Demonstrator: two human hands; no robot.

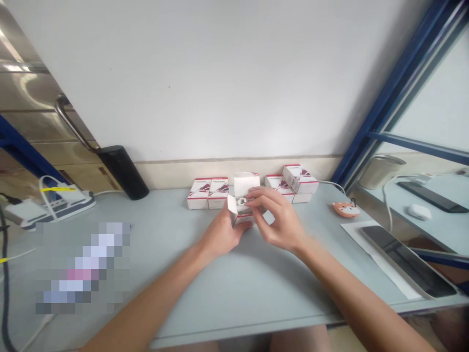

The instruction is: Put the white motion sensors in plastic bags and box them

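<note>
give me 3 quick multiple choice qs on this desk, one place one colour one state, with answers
1. Where is the orange animal-face charm?
A) on the power strip B) on the table C) on the tablet

2. What colour is the trim on the stacked boxes?
A) red B) green C) blue

3. The small box between the left hand and right hand is:
A) taped shut B) crushed flat C) open

1 B, it sits on the tabletop right of the boxes.
2 A, red bands edge the white cartons.
3 C, its flap stands up, showing a white ring.

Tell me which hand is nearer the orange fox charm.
Right. The right hand is left of the orange fox charm, apart from it; the left hand, holding an open white box, is farther left.
</note>
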